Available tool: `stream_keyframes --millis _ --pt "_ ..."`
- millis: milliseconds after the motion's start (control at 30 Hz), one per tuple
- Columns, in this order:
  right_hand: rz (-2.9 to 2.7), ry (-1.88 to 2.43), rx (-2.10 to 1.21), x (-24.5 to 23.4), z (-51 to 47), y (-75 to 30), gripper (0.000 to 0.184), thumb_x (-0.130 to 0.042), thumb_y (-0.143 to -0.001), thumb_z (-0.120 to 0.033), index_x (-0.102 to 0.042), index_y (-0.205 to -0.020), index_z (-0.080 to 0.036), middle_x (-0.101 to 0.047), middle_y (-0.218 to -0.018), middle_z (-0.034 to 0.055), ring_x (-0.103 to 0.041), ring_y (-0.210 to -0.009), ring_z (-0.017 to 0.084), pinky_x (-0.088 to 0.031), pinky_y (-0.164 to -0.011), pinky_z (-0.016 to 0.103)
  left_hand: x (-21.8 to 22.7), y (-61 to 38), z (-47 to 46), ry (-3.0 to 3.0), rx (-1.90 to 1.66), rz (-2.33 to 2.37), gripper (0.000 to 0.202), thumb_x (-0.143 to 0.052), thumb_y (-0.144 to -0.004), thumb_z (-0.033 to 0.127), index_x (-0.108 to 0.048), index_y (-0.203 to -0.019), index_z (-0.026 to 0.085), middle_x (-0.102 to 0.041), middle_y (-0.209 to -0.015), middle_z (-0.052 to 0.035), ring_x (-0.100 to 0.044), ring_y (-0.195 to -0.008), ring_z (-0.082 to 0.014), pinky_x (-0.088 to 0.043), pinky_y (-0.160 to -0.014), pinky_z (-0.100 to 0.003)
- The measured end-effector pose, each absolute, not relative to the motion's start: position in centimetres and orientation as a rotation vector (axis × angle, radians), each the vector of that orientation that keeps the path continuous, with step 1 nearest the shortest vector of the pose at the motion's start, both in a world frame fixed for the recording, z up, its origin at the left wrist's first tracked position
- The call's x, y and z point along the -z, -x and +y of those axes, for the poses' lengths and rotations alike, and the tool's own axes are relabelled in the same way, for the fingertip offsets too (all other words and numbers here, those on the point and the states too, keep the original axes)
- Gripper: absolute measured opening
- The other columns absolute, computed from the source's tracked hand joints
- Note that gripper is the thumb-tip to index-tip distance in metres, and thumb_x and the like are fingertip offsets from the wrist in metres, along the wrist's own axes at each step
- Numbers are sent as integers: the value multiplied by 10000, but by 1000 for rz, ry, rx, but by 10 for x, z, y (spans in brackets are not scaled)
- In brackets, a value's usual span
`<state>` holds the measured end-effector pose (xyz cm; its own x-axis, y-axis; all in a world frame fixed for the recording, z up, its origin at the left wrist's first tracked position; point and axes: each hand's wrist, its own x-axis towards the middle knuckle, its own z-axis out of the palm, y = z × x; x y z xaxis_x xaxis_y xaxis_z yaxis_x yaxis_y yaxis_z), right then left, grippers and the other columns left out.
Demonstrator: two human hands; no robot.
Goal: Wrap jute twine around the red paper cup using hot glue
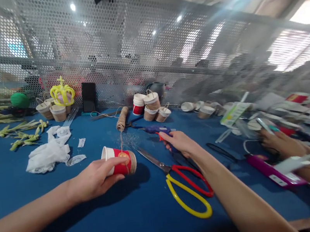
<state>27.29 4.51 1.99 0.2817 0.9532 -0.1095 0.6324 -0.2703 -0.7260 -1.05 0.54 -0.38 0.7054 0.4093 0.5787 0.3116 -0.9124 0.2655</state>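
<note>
My left hand (94,178) grips a red and white paper cup (118,162) lying on its side above the blue table (130,221). Brown twine is wound round the cup's bottom end, and a strand runs up to a twine spool (121,119). My right hand (178,141) is closed around the handle of a blue glue gun (154,129) resting on the table. Scissors (180,182) with one red and one yellow handle loop lie between my forearms, blades pointing toward the cup.
Twine-wrapped cups (152,106) stand by the perforated metal screen (132,49). At the left are a crumpled plastic glove (47,152), green leaf strips (23,137), a yellow crown (62,92) and a black phone (89,97). Another person's hand (279,143) works at the right among papers.
</note>
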Motion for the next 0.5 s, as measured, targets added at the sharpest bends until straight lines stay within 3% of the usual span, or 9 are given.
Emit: stream_keyframes --millis 133,267,333,433,500 --pt "-1458 2111 -682 -10 56 -281 233 -495 -826 -327 -574 -832 -108 -597 -769 36 -575 -646 124 -465 -577 272 2 11 2 -2769 -978 560 295 -423 -856 226 -372 -1139 159 -659 -870 -86 -636 -745 -166 -506 -634 -255" --pt "-1586 2018 -606 -24 50 -268 242 -594 -735 -326 -576 -572 -147 -618 -694 87 -586 -840 227 -411 -685 293 3 11 0 -2780 -939 556 307 -423 -853 231 -363 -1148 169 -657 -873 -89 -632 -731 -175 -503 -626 -266" --pt "-1678 1901 -658 -33 39 -250 269 -572 -733 -393 -601 -586 -169 -643 -728 71 -578 -875 221 -403 -720 291 3 11 -1 -2784 -932 550 312 -420 -854 234 -361 -1153 164 -657 -876 -99 -631 -731 -181 -502 -629 -276" --pt "-1829 1651 -932 -41 20 -215 345 -478 -765 -497 -665 -741 -209 -671 -827 16 -587 -861 166 -420 -743 260 3 10 -4 -2772 -899 540 315 -424 -852 227 -364 -1153 158 -657 -867 -102 -628 -727 -184 -500 -622 -279" --pt "-1789 1309 -1378 -42 9 -195 364 -443 -792 -486 -663 -852 -202 -667 -874 26 -585 -853 148 -418 -771 269 2 9 -6 -2748 -859 528 306 -431 -848 212 -377 -1145 162 -656 -859 -95 -625 -732 -181 -497 -623 -274"
